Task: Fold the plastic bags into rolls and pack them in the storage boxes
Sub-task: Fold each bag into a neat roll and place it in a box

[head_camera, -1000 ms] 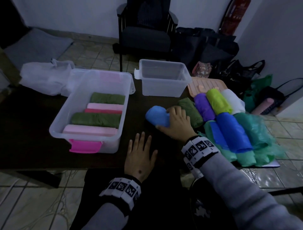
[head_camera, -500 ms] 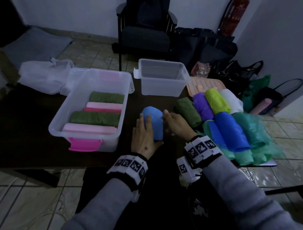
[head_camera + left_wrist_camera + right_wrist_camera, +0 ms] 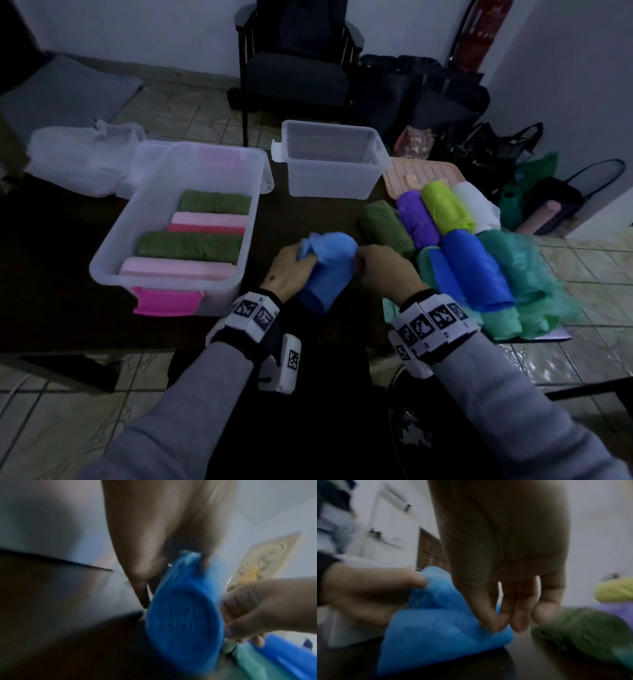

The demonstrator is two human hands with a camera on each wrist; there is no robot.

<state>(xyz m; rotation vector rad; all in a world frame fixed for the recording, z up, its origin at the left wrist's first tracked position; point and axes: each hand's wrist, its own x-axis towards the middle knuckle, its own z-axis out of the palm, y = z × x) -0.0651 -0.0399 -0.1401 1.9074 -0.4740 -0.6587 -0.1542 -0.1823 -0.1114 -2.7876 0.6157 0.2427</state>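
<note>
On the dark surface in front of the seated person, the light blue roll is now being gripped from both sides; half a second ago it was lying flat with the hands only closing in on it, and a second ago the right hand alone was touching it while the left was lying flat. The left hand is pinching a loose flap pulled up at the roll's far end, and the right hand is pinching the plastic on the opposite side, fingers curled. From the left wrist view the roll's spiral end is facing the camera, blurred.

To the left, the large clear box with the pink latch is sitting well apart from the hands, holding green and pink rolls laid side by side. Beyond the hands, the small clear box is standing open. Just right of the right hand, the dark green roll is lying nearly against it, with purple, lime, white, blue and teal rolls crowding on towards the surface's right edge. Open dark surface is showing between the large box and the hands.

Behind, a dark chair is standing on the tiled floor against a pale wall, with dark bags heaped to its right
</note>
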